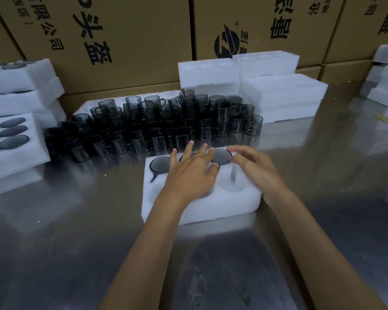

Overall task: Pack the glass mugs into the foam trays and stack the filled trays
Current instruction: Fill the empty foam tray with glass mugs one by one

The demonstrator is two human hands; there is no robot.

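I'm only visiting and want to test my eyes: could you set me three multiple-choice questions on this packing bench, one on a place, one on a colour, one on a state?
1. Where do the loose mugs stand?
A. behind the foam tray
B. on the floor
C. inside a carton

2. What colour is the foam tray?
A. white
B. blue
C. black

3. How is the left hand?
A. fist
B. fingers spread flat over the tray
C. lifting a carton

Answers: 1 A, they crowd the table beyond it; 2 A, plain white foam; 3 B, straight fingers lie across the pockets.
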